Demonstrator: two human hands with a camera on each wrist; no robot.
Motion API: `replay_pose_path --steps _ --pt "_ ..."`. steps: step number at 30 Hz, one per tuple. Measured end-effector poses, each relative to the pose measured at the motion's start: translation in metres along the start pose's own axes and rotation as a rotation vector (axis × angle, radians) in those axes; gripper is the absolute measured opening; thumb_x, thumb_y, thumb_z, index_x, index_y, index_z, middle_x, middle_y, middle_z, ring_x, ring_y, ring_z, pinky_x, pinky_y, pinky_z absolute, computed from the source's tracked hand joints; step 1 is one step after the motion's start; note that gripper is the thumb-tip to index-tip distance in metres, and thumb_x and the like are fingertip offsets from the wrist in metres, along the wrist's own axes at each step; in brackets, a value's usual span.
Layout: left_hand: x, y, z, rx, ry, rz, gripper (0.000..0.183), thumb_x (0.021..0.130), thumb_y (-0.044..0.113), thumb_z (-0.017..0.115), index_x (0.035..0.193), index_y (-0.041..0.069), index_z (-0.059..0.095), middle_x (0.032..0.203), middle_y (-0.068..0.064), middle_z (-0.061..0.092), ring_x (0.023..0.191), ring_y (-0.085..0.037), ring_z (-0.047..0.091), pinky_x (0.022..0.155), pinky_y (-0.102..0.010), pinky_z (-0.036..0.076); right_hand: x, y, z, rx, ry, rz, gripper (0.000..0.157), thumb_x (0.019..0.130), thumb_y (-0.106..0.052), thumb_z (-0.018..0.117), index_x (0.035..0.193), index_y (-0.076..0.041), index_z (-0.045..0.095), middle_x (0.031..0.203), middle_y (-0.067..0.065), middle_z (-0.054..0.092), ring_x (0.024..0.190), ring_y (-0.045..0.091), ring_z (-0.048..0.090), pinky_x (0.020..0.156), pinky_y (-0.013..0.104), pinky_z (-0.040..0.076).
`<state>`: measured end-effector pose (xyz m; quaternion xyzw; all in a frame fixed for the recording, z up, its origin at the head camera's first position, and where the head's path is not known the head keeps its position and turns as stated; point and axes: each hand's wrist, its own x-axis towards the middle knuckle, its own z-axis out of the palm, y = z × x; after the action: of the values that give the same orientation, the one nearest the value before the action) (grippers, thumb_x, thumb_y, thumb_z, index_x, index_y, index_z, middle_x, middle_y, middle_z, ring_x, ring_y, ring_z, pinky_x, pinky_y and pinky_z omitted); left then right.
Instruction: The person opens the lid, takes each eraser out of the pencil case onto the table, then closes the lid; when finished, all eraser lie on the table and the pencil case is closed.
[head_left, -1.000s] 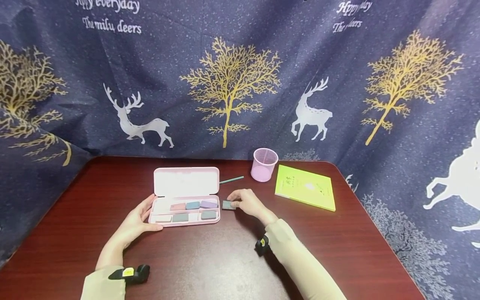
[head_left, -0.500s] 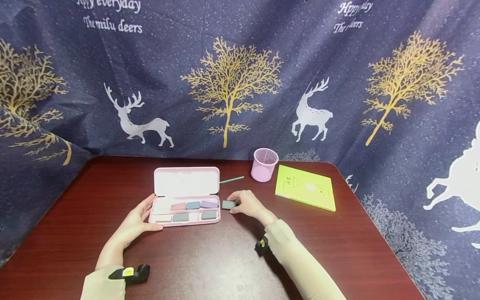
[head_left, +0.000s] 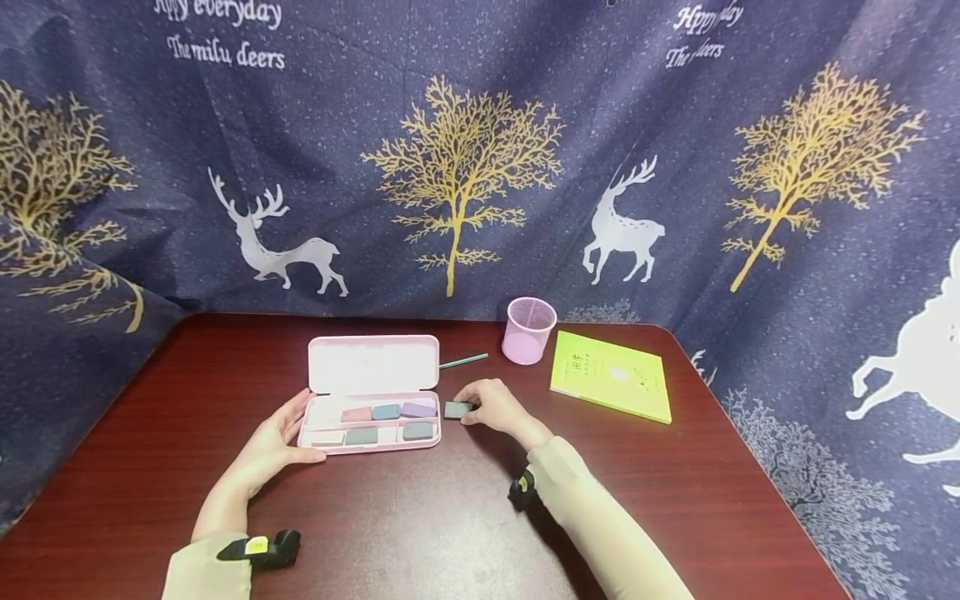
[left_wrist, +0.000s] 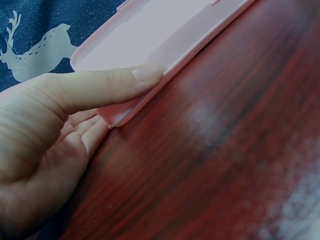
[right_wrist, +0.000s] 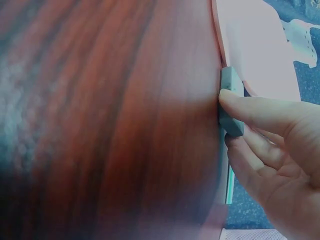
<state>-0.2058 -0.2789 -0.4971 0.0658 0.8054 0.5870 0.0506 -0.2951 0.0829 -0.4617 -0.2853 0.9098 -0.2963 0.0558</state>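
A pink pencil case [head_left: 372, 364] lies with its lid raised. Inside are two rows of block erasers, among them a purple eraser [head_left: 418, 409], a blue eraser [head_left: 386, 412] and a reddish eraser [head_left: 356, 414]. My left hand [head_left: 267, 446] holds the case's left end, thumb along the front rim and fingers at the back corner. Just off the case's right end, my right hand [head_left: 501, 407] pinches a grey-green eraser [right_wrist: 232, 80] between thumb and fingers. In the right wrist view the thumb covers part of its face.
A thin green stick [head_left: 463, 360] lies behind the right hand, its left end hidden by the lid. Farther back stands a pink mesh pen holder [head_left: 525, 342], with a yellow-green book [head_left: 611, 375] to its right. A deer-print cloth [head_left: 465, 167] hangs behind the table.
My right thumb has slid from the grey-green eraser's face toward its near edge, leaving more of it showing. The left hand and the case have stayed put.
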Motion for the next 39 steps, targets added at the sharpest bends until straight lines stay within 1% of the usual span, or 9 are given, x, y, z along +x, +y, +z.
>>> replay_pose_path --steps 4,10,17,22,24,27,31,35,39 --pt "0.0 -0.001 -0.001 0.001 0.001 -0.009 0.112 0.07 0.001 0.084 0.154 -0.006 0.009 0.159 -0.03 0.014 0.144 -0.049 0.015 0.092 0.002 0.033 0.001 0.0 0.0 0.003 -0.001 0.005 0.029 0.074 -0.004 0.082 0.102 -0.003 0.074 0.095 0.007 0.076 0.087 0.018 0.07 0.08 0.028 0.055" --pt "-0.001 -0.001 0.0 0.004 0.0 -0.014 0.112 0.071 0.003 0.084 0.154 -0.006 0.009 0.159 -0.03 0.014 0.144 -0.049 0.016 0.091 0.002 0.033 0.001 0.002 0.001 0.001 -0.002 -0.009 0.028 0.072 -0.003 0.082 0.1 -0.003 0.075 0.089 0.007 0.075 0.079 0.015 0.067 0.074 0.025 0.052" --pt "-0.001 0.001 -0.001 0.025 0.0 -0.022 0.112 0.072 0.006 0.084 0.154 -0.004 0.009 0.159 -0.029 0.015 0.145 -0.047 0.017 0.091 0.002 0.033 0.002 0.002 0.001 -0.009 -0.011 -0.012 0.029 0.074 -0.004 0.081 0.102 -0.002 0.075 0.093 0.008 0.075 0.086 0.018 0.068 0.078 0.025 0.053" --pt "0.001 0.001 -0.002 0.024 -0.002 -0.019 0.112 0.072 0.006 0.084 0.154 -0.005 0.009 0.16 -0.028 0.015 0.145 -0.047 0.018 0.091 0.003 0.033 0.003 0.003 -0.001 0.013 -0.023 -0.002 0.029 0.074 -0.003 0.08 0.102 -0.002 0.073 0.09 0.009 0.073 0.083 0.018 0.067 0.075 0.023 0.051" --pt "0.0 0.0 -0.002 0.02 -0.004 -0.017 0.112 0.072 0.005 0.084 0.154 -0.006 0.009 0.16 -0.029 0.014 0.145 -0.047 0.017 0.091 0.003 0.033 0.003 0.003 -0.001 0.019 -0.029 0.004 0.03 0.074 -0.004 0.081 0.103 -0.002 0.072 0.091 0.01 0.073 0.085 0.018 0.067 0.077 0.023 0.051" --pt "0.0 0.0 -0.002 0.025 -0.001 -0.02 0.112 0.072 0.006 0.084 0.154 -0.005 0.009 0.16 -0.029 0.015 0.145 -0.047 0.018 0.091 0.003 0.033 0.005 0.001 -0.002 0.02 -0.013 -0.017 0.032 0.075 -0.007 0.081 0.104 -0.001 0.071 0.095 0.011 0.073 0.089 0.022 0.068 0.081 0.026 0.052" --pt "0.0 0.0 -0.003 0.033 -0.001 -0.016 0.112 0.072 0.007 0.084 0.154 -0.004 0.009 0.159 -0.029 0.015 0.144 -0.047 0.019 0.091 0.002 0.033 0.009 -0.006 -0.004 0.036 0.026 -0.056 0.031 0.077 -0.009 0.08 0.106 -0.001 0.071 0.099 0.012 0.074 0.094 0.025 0.069 0.085 0.03 0.054" --pt "0.001 -0.002 -0.002 0.03 -0.003 -0.008 0.111 0.072 0.005 0.084 0.154 -0.005 0.009 0.159 -0.03 0.015 0.144 -0.048 0.019 0.091 0.002 0.034 0.016 -0.019 -0.003 0.067 0.054 -0.083 0.025 0.08 -0.005 0.076 0.104 0.0 0.07 0.099 0.013 0.074 0.093 0.024 0.071 0.084 0.03 0.055" --pt "0.001 -0.002 -0.002 0.027 -0.001 -0.014 0.112 0.072 0.006 0.084 0.154 -0.004 0.009 0.159 -0.03 0.016 0.144 -0.048 0.02 0.09 0.002 0.034 0.025 -0.034 0.003 0.093 0.075 -0.109 0.018 0.082 -0.005 0.074 0.099 0.001 0.071 0.095 0.014 0.074 0.09 0.025 0.071 0.083 0.031 0.056"
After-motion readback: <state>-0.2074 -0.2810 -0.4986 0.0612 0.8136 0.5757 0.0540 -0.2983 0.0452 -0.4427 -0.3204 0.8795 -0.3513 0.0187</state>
